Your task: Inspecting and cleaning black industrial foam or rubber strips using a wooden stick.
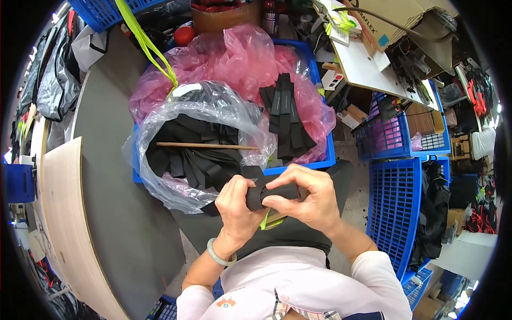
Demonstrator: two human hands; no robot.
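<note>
My left hand [233, 206] is closed on a black fabric strap [255, 195], which bends into a loop above my lap. Thumb and fingers of my right hand [306, 196] pinch the other side of the same strap. Something lime-green [265, 220] shows just below the strap, partly hidden by my hands. In front of my left hand, a clear plastic bag [152, 125] lies with its mouth wide, holding many black straps [197, 165]. A thin wooden stick [205, 145] rests across the bag's mouth. More black straps [285, 109] lie on pink plastic to the right.
A blue crate [328, 154] holds the pink plastic bag [213, 53]. At left stand a grey surface [122, 160] and a pale wooden board [66, 213]. A lime-green strap [144, 40] hangs over the bag. Blue baskets [392, 208] and a white-topped table [368, 74] are at right.
</note>
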